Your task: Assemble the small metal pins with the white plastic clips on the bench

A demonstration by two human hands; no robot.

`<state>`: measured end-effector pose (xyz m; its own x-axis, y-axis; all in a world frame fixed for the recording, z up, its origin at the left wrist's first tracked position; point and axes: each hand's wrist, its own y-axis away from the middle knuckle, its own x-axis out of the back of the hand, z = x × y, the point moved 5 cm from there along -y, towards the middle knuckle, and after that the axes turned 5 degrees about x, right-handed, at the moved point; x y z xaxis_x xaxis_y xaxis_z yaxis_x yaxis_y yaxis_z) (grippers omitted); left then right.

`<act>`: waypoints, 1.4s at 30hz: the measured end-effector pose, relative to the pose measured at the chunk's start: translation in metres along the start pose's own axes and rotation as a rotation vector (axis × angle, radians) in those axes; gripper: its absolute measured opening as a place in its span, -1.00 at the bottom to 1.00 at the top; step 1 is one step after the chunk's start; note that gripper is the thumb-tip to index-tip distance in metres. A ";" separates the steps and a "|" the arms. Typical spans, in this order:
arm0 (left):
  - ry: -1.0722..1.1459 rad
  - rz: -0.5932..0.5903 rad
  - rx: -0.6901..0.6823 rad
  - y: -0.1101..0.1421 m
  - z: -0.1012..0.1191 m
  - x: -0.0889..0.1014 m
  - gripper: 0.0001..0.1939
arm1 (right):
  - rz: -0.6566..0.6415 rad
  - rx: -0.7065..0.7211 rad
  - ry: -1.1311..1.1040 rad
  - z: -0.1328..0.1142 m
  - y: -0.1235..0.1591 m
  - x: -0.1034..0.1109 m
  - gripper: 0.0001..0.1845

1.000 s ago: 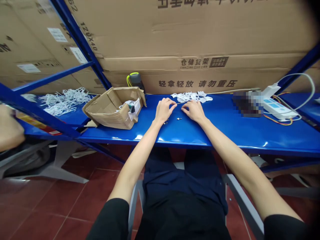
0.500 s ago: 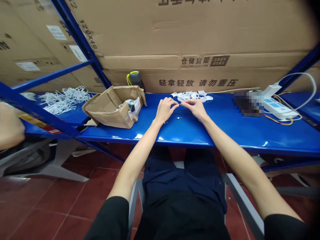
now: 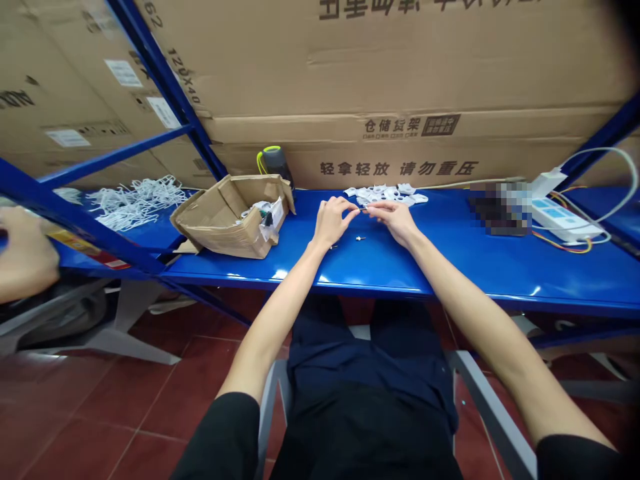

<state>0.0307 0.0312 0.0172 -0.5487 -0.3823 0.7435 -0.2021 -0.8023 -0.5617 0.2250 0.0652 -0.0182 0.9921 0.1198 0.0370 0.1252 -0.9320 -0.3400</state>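
My left hand (image 3: 332,220) is closed in a pinch on a thin, dark pin-like piece (image 3: 363,209) above the blue table (image 3: 480,270). From the other side, the fingertips of my right hand (image 3: 395,219) pinch the end of that same piece; a bit of white shows at them. The piece is too small to name more exactly. A small metal part with a white middle (image 3: 361,239) lies on the table just below my hands. Another tiny part (image 3: 334,247) lies beside my left wrist, partly hidden. Behind my hands is a pile of white plastic pieces (image 3: 385,194).
An open cardboard box (image 3: 220,230) with small items stands at left, a dark cylinder with a yellow-green loop (image 3: 275,163) behind it. A power strip (image 3: 565,220) with cables sits at right. White strands (image 3: 143,200) and another person's hand (image 3: 25,257) are beyond the blue post.
My right hand has moved a little left, and its fingers have come together on the end of the thin piece. My left hand has kept its pinch. The view has shifted slightly.
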 end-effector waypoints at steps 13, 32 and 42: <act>-0.017 -0.023 0.011 0.001 0.000 0.000 -0.72 | -0.027 0.063 0.133 -0.011 0.002 -0.002 -0.40; -0.050 -0.086 -0.066 0.000 0.002 -0.003 -0.72 | -0.097 0.058 0.111 -0.017 0.010 -0.009 -0.43; -0.058 -0.104 -0.068 -0.001 0.000 -0.004 -0.73 | -0.088 0.117 0.231 -0.015 0.006 -0.004 -0.51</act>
<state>0.0326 0.0333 0.0145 -0.4745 -0.3264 0.8175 -0.3112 -0.8066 -0.5026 0.2216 0.0537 -0.0059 0.9543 0.1050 0.2799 0.2227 -0.8742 -0.4315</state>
